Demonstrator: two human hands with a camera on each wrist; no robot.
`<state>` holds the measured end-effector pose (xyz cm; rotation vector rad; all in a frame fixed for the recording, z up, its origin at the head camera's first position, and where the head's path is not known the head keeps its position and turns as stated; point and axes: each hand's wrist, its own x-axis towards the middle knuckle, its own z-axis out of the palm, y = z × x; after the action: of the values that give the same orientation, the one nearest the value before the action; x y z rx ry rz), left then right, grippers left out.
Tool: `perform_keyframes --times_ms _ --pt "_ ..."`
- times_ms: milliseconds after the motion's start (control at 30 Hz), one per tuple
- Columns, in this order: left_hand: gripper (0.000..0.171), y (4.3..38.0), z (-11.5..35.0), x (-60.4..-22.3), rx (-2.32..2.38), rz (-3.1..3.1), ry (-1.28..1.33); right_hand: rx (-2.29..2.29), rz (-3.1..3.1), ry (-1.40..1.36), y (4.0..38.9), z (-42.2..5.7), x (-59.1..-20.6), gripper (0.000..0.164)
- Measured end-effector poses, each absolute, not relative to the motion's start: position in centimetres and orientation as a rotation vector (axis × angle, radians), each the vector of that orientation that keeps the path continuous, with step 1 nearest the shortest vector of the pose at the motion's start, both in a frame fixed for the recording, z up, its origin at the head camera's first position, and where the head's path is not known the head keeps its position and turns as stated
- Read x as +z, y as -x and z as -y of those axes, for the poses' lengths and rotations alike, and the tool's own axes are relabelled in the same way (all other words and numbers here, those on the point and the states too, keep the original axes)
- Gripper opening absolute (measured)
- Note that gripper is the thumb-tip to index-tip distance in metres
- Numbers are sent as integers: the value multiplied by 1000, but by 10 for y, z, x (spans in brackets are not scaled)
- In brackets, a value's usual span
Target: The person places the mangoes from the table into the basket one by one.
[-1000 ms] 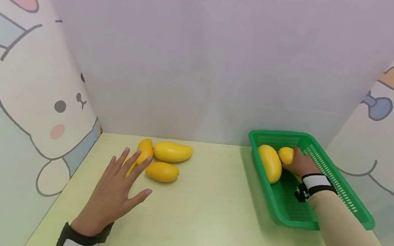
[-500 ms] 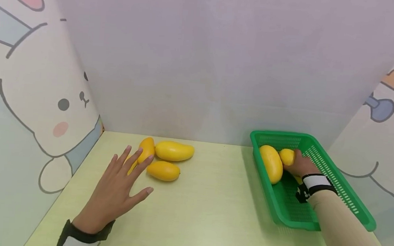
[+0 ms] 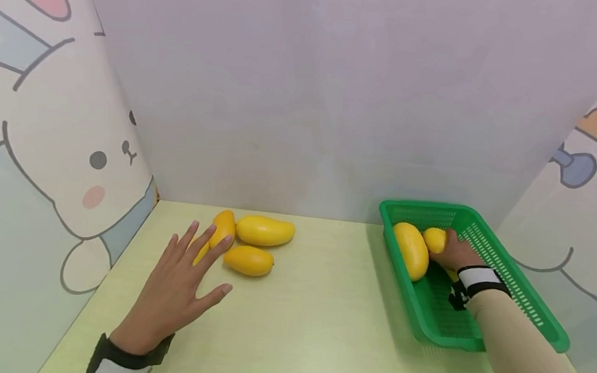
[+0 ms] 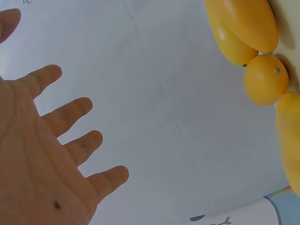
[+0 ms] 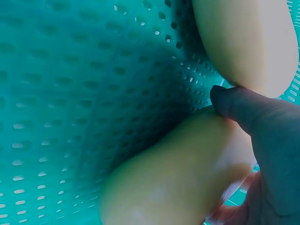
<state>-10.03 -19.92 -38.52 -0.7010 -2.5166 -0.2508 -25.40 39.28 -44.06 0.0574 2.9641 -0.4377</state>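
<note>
Inside the green basket (image 3: 455, 330), my right hand (image 3: 457, 252) grips a yellow mango (image 3: 434, 240), part of which is hidden beneath the palm. In the right wrist view the thumb (image 5: 234, 103) lies on top of this mango (image 5: 178, 173), and fingers curl at its lower side. A larger mango (image 3: 411, 251) lies along the basket's left wall. My left hand (image 3: 171, 293) hovers over the table with fingers spread and holds nothing. Beyond its fingertips are several mangoes, among them one lying crosswise (image 3: 265, 230), one nearer (image 3: 248, 260) and one partly covered by the fingers (image 3: 224, 227).
The pale yellow table (image 3: 309, 326) meets a plain light back wall (image 3: 314, 107). Side panels with cartoon rabbits (image 3: 50, 163) stand at left and right. The basket's raised rim (image 3: 427, 205) surrounds the right hand.
The head view shifts slightly. Both hands and the mangoes keep the same places.
</note>
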Motion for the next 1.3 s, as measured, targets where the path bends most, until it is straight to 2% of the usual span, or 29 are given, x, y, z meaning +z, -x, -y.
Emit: perform_keyframes --times_ms 1300 --pt "71 97 200 -385 -259 2506 696 -409 -2972 -7 242 -386 -415 92"
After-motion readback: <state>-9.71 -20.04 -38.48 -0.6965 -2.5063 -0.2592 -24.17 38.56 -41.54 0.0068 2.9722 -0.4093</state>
